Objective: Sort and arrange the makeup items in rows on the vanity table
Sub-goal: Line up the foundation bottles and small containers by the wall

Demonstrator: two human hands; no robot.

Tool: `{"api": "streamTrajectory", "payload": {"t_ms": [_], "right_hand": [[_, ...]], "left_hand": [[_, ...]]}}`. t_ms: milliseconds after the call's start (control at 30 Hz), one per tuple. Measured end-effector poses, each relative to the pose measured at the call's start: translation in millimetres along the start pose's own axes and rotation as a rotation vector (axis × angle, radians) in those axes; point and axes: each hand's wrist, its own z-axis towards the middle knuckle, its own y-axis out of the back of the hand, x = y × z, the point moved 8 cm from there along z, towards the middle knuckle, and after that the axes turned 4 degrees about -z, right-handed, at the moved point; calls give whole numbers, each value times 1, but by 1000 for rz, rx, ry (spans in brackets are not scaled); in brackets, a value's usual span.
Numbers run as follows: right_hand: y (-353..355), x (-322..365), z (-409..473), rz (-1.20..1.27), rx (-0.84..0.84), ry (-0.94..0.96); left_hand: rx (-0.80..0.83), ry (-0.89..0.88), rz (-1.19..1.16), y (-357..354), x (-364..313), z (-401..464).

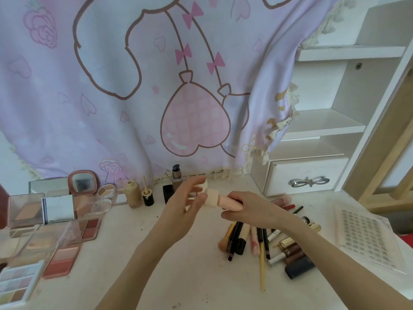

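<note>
Nearest the camera, two bare forearms reach forward over the white bench (178,276). At the near left edge lies a white eyeshadow palette (16,284) with pale pans, and just beyond it a pink blush palette (62,260) in three bands. On the right, a loose heap of brushes and pencils (245,240) lies fanned out, with a long yellow stick (262,269) pointing toward the near edge and a dark navy tube (300,268) beside gold and brown lipstick tubes (290,249). Further right sits a clear sheet of small grey dots (368,238).

Above the middle of the bench the right hand (248,208) grips a peach-pink tube (225,203) held sideways — its fingers curl round the body. The left hand (190,204) is at the tube's cap end, blurred; its fingers look loosely spread round a pale cap (203,186), though whether they pinch it I cannot tell.

Further back on the left are open compacts (26,210) and a brown-red palette (90,228). Along the rear stand a beige bottle (133,194), a small black pot with an applicator (148,196), a black lipstick (167,193) and a pump bottle (177,176) — roughly in a row. Behind hangs a lilac cartoon cloth (111,86); to the right, a white drawer (306,179) under white shelves (330,126).
</note>
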Motion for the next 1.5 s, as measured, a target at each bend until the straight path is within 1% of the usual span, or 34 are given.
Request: {"api": "streamTrajectory", "payload": {"t_ms": [67, 100, 133, 233, 333, 367, 433, 500, 533, 667, 767, 900, 1067, 1200, 1300, 1400, 1500], "right_hand": [[2, -6, -2, 69, 20, 2], [2, -8, -2, 90, 39, 5], [2, -9, -3, 89, 57, 9], [-1, -10, -6, 54, 62, 13], [2, -11, -9, 89, 65, 4], [3, -12, -10, 104, 78, 2], [3, -12, -13, 185, 134, 4], [-1, -8, -18, 370, 224, 22], [-3, -6, -21, 446, 265, 36], [-5, -5, -24, 537, 308, 50], [-2, -7, -26, 581, 296, 40], [4, -13, -26, 461, 220, 28], [9, -19, -26, 296, 153, 53], [11, -40, -25, 230, 124, -26], [16, -56, -20, 213, 81, -100], [30, -67, -7, 150, -34, -146], [41, -69, 12, 34, -132, -103]], "left_hand": [[169, -118, 85, -12, -8, -2], [218, -134, 133, -16, -9, -2], [225, -123, 173, -17, -8, 0], [160, -35, 218, -13, -4, 9], [141, -33, 127, -15, -6, 10], [154, -59, 112, -17, -9, 8], [198, -159, 196, -22, -17, 4], [216, -234, 314, -24, -21, 3], [208, -241, 340, -23, -21, 4], [231, -143, 391, -19, -14, 12], [213, -91, 345, -19, -14, 13], [132, -10, 227, -18, -13, 13], [75, 86, 121, -17, 0, 12], [-60, 158, 75, -8, 16, 13], [-132, 205, 79, -10, 30, 12], [-146, 232, 125, -25, 42, 10], [-169, 241, 200, -42, 51, 13]]}}
